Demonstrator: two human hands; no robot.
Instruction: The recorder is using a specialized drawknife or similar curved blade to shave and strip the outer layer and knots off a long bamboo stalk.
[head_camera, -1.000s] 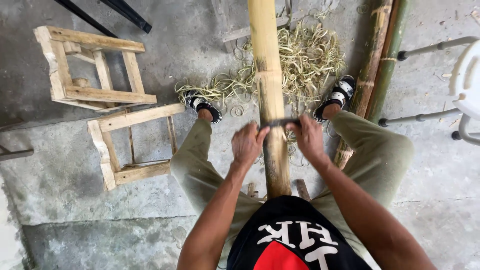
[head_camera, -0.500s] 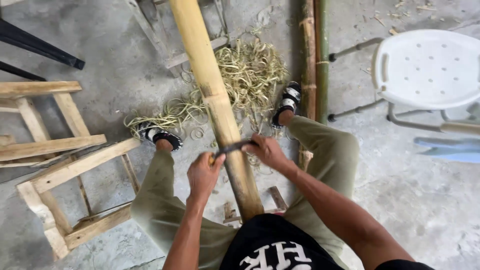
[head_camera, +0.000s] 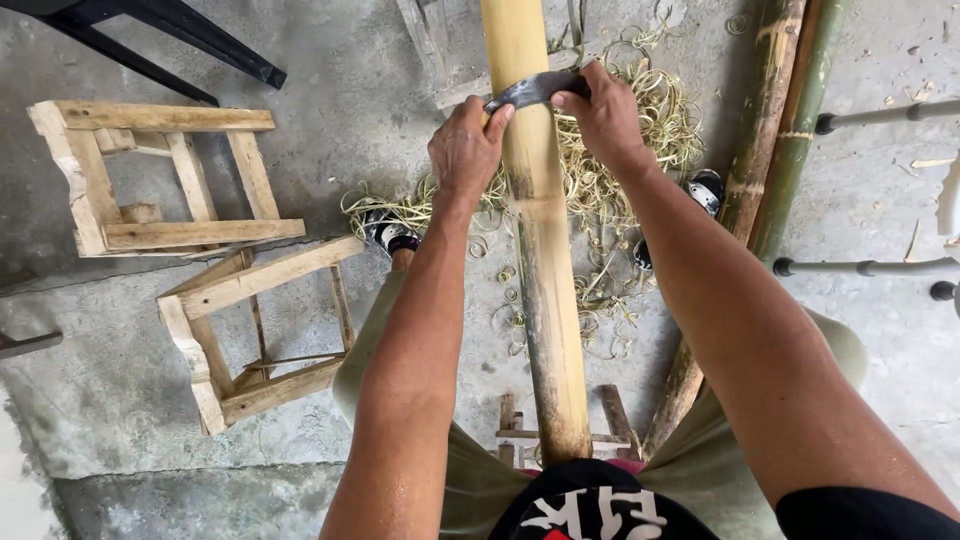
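Observation:
A thick yellow bamboo pole runs from my lap away across the floor. A curved dark metal blade lies crosswise on the pole, far up it. My left hand grips the blade's left end against the pole's left side. My right hand holds the blade's right end on the pole's right side. Both arms are stretched forward. Pale curly bamboo shavings are heaped on the concrete under and beside the pole, between my sandalled feet.
Two rough wooden frame stools lie tipped on the left. Darker bamboo poles lie along the right. Metal chair legs stand at far right, black legs at top left. A small wooden support sits beneath the pole.
Both hands have pushed the blade away from my body, further up the pole, with my arms now extended. The view has shifted, so the white chair seat is out of frame.

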